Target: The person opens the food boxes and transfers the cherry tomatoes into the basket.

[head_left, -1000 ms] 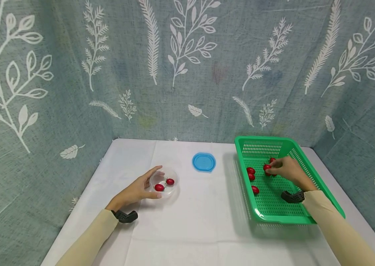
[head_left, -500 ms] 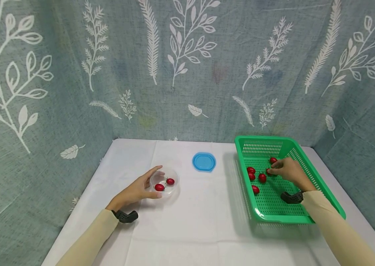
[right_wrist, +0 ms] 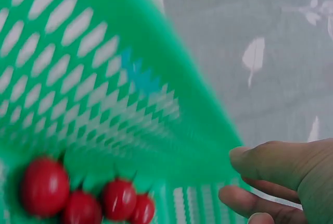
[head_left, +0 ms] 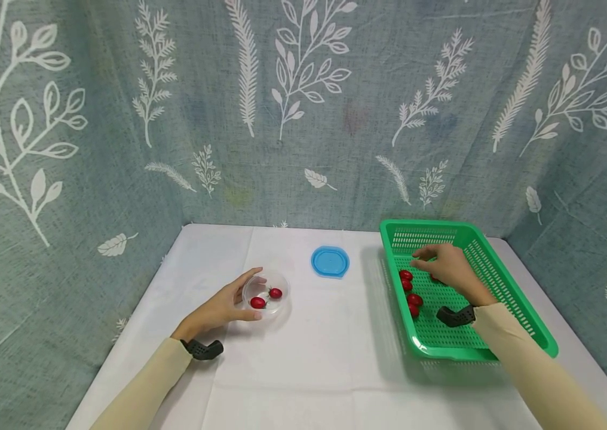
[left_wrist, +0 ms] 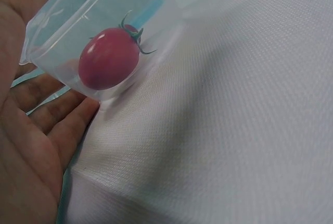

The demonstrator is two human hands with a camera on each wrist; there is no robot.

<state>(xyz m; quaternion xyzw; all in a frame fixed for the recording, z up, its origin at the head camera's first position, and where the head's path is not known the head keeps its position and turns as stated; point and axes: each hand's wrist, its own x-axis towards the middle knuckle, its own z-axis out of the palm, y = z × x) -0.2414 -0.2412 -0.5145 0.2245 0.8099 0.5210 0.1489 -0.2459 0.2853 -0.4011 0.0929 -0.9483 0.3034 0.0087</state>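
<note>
My left hand (head_left: 223, 307) holds a small clear plastic cup (head_left: 254, 285) on the white cloth, thumb in front and fingers behind. Two cherry tomatoes lie in it; the left wrist view shows one tomato (left_wrist: 109, 60) with its green stalk. Over the green basket (head_left: 459, 353), my right hand (head_left: 445, 266) hovers, thumb and fingertips apart with nothing between them. Several cherry tomatoes (head_left: 405, 275) lie along the basket's left side, seen also as red tomatoes (right_wrist: 44, 187) in the right wrist view. Another tomato (head_left: 435, 278) is partly hidden under the right hand.
A blue round lid (head_left: 330, 262) lies flat between the cup and the basket. The white cloth (head_left: 303, 358) covers the table, and a grey-green patterned curtain (head_left: 303, 179) surrounds it at the back and sides.
One tomato by my right fingertips has rolled left and toward me, up to another at the basket's left side. My right hand has moved left and lifted. The left hand stays put.
</note>
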